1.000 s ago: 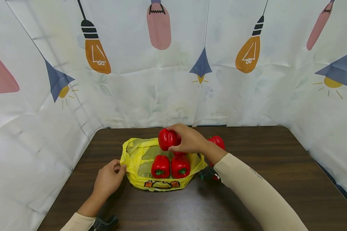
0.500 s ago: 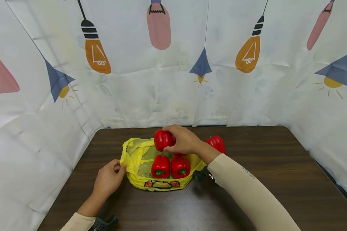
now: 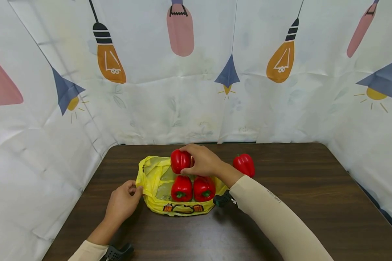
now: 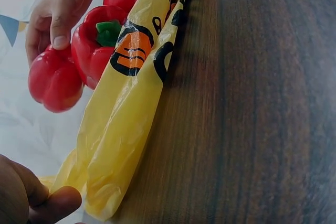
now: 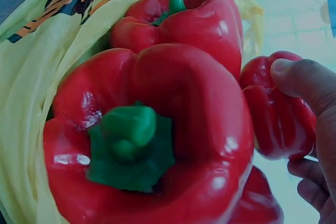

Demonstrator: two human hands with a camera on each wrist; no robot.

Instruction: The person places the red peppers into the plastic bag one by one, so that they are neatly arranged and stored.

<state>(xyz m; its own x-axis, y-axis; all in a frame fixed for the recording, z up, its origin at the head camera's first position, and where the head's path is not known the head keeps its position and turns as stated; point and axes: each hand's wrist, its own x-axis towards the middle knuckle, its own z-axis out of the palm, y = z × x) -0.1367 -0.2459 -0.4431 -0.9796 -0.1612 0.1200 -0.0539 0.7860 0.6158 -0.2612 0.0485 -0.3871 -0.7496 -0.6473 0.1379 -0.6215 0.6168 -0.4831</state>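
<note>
My right hand (image 3: 204, 160) grips a red bell pepper (image 3: 180, 161) over the far side of a yellow plastic bag (image 3: 153, 183). In the right wrist view the thumb lies on one side of that pepper (image 5: 278, 108) and curled fingers on the other. Two more bell peppers with green stems, a left one (image 3: 182, 187) and a right one (image 3: 204, 188), lie in the bag near its front edge. Part of another pepper (image 5: 257, 200) shows behind them in the right wrist view. My left hand (image 3: 124, 201) pinches the bag's left rim between thumb and fingers.
A further red bell pepper (image 3: 244, 165) lies on the dark wooden table (image 3: 297, 181), right of the bag and just beyond my right forearm. Behind the table's far edge hangs a white printed cloth (image 3: 189, 108), which also runs along both sides.
My right hand has moved left and slightly nearer with the pepper in its grip, uncovering more of the pepper on the table. The left hand stays at the bag's rim.
</note>
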